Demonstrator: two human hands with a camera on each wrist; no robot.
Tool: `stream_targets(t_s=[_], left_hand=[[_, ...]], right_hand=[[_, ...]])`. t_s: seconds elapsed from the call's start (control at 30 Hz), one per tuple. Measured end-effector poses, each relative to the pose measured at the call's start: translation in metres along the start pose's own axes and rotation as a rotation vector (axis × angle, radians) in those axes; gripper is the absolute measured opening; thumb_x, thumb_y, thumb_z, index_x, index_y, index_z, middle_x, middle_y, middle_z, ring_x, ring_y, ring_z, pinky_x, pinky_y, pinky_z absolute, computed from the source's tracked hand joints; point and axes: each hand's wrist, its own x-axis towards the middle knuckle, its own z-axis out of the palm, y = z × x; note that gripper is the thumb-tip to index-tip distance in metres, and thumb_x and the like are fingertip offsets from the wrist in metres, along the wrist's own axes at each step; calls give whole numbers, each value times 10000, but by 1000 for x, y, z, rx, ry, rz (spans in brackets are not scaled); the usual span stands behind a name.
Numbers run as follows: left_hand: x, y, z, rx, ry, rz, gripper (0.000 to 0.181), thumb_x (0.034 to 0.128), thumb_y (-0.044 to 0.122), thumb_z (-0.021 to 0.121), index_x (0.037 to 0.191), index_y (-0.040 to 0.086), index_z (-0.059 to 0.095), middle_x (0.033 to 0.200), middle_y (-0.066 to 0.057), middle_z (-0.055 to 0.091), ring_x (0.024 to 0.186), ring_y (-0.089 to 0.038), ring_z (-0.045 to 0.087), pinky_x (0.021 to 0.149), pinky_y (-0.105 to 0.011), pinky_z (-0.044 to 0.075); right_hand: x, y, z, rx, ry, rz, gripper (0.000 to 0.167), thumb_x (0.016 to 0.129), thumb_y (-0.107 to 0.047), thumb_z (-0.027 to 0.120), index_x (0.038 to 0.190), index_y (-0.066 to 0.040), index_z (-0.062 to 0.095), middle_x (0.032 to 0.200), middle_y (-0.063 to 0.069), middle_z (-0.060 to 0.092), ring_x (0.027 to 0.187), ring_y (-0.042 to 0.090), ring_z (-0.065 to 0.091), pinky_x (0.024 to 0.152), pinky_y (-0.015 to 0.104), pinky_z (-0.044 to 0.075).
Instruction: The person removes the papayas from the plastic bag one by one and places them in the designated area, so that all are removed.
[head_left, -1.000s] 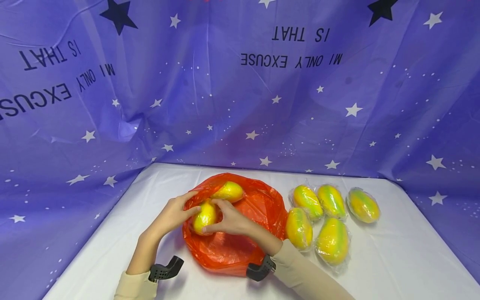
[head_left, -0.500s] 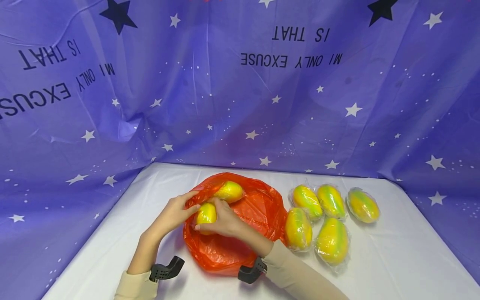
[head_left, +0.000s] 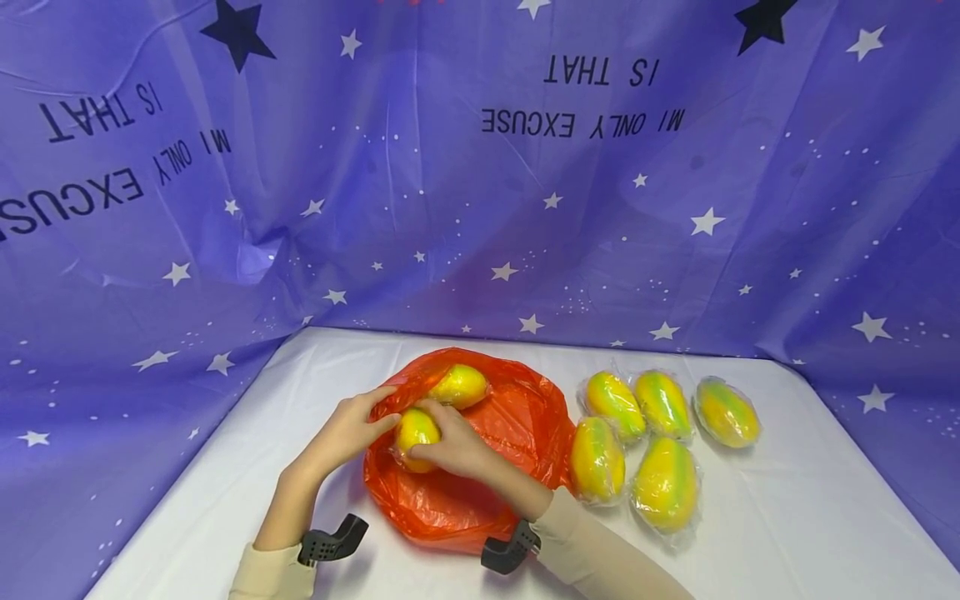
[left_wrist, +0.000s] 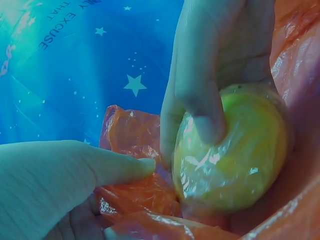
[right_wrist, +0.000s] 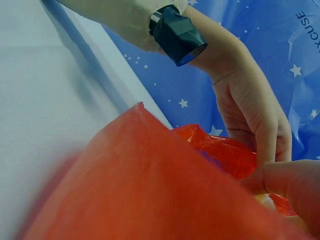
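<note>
An open red plastic bag (head_left: 525, 417) lies on the white table. My right hand (head_left: 459, 442) grips a wrapped yellow fruit (head_left: 417, 429) inside its left part; in the left wrist view the thumb presses on the wrapped fruit (left_wrist: 245, 155). My left hand (head_left: 341, 432) holds the bag's left rim between thumb and fingers, its thumb tip close to that fruit. Another yellow fruit (head_left: 461, 386) lies in the bag at the back. In the right wrist view the red bag (right_wrist: 150, 185) covers much of the frame, with the left hand (right_wrist: 255, 105) beyond it.
Right of the bag, several wrapped yellow-green fruits lie on the white table, one (head_left: 597, 460) against the bag's edge and one (head_left: 727, 411) farthest right. A purple curtain (head_left: 465, 208) with stars and lettering hangs behind the table.
My right hand shifted left around the fruit, then slightly back right, still gripping it; the fruit turned a little. The left hand stayed at the bag's rim.
</note>
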Motion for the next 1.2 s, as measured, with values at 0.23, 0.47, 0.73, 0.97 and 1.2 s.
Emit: stream_targets(t_s=[0.23,0.47,0.73,0.97,1.2], left_hand=[[-3,-3,1,9,14,-3,412,905,100,649,1288,-31,576,1212,-219,622,1138,-398,566,952,-554,440],[-1,-1,3,0,-1,11,411,912,127,646,1294,-9,577,1218,-191,626,1143,-375,569,963,-546,436],[-3,2,2,12,-5,7,426,900,114,661,1291,-30,571,1221,-195,623,1153,-382,561,980,-544,421],[-2,2,1,21,-9,5,428,898,110,662,1289,-37,568,1224,-202,620,1153,-391,558,981,-548,418],[-1,1,1,29,-11,-2,433,896,106,662,1291,-42,565,1231,-209,615,1159,-399,552,987,-554,409]], right_hand=[[-9,0,-5,12,-42,8,652,752,-224,759,1362,-193,529,1356,84,498,1102,242,524,868,434,494],[-23,-2,-14,74,-32,54,662,751,-243,751,1372,-232,521,1289,105,447,1060,260,508,862,479,489],[-39,-6,-28,103,-88,72,634,779,-263,741,1368,-257,509,1318,82,452,1086,248,505,871,450,493],[-50,-6,-39,110,-137,68,623,788,-310,735,1369,-281,510,1370,21,474,1144,232,495,915,466,469],[-60,-1,-50,87,-157,47,599,793,-350,731,1354,-281,531,1339,-55,516,1152,185,502,963,452,434]])
